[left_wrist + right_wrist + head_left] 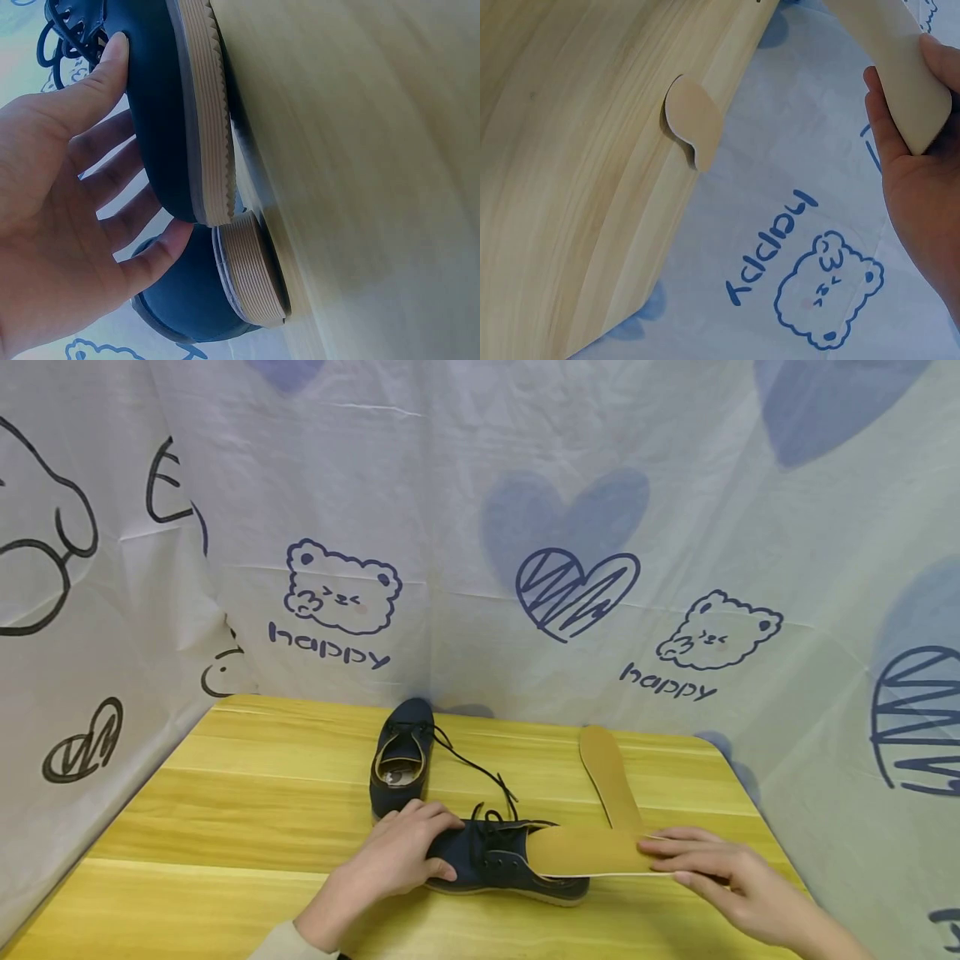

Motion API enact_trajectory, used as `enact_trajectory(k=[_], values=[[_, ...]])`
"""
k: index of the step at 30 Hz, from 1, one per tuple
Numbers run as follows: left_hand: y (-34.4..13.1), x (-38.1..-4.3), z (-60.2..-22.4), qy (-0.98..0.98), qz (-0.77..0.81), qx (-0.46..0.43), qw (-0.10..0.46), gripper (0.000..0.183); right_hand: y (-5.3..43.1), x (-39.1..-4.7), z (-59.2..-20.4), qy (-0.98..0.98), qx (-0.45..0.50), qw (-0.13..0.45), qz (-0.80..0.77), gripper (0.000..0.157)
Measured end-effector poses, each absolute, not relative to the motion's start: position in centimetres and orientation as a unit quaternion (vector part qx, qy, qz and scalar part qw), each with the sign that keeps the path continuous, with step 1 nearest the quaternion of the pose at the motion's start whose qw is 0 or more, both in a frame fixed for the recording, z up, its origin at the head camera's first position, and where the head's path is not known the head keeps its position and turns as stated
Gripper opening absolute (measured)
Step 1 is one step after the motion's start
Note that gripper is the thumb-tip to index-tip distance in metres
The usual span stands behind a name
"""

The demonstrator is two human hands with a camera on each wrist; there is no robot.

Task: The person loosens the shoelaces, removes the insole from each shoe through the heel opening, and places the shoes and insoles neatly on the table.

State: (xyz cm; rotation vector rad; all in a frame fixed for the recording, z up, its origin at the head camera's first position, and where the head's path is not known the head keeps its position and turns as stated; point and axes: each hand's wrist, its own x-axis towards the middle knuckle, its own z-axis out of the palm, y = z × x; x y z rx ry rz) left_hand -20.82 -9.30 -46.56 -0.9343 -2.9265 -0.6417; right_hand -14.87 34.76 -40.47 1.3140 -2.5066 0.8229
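Observation:
A dark blue lace-up shoe [459,853] lies sideways on the table, toe to the left. My left hand [405,852] grips its toe end, and the left wrist view shows the thumb [109,71] on the upper and the other fingers round the far side. A tan insole [585,852] has its front part inside the shoe's opening. Its other end sticks out to the right, where my right hand [723,877] pinches it between thumb and fingers. How far the insole reaches inside is hidden by the upper.
Behind my left hand stands a second dark shoe [390,797], toe away from me, its lace trailing right. Another insole [611,772] lies on the wooden table [247,810] at the back right. A printed cloth [465,635] hangs along the back and sides.

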Motion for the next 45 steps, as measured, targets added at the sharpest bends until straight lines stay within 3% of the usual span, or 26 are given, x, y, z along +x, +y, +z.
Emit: enact_trajectory(k=[26, 34, 45], values=[[-9.3, -20.8, -46.4, -0.933, -0.201, -0.299, 0.005, 0.057, 36.2, -11.7, -41.1, -0.902, 0.324, 0.120, 0.259, 0.048], [-9.4, -20.9, -46.6, -0.933, -0.201, -0.297, 0.005, 0.057, 36.1, -11.6, -42.5, -0.877, 0.330, 0.176, 0.301, 0.051], [-9.2, -20.9, -46.7, -0.933, -0.198, -0.300, 0.005, 0.057, 34.8, -12.7, -44.6, -0.863, 0.262, 0.277, 0.332, 0.044]])
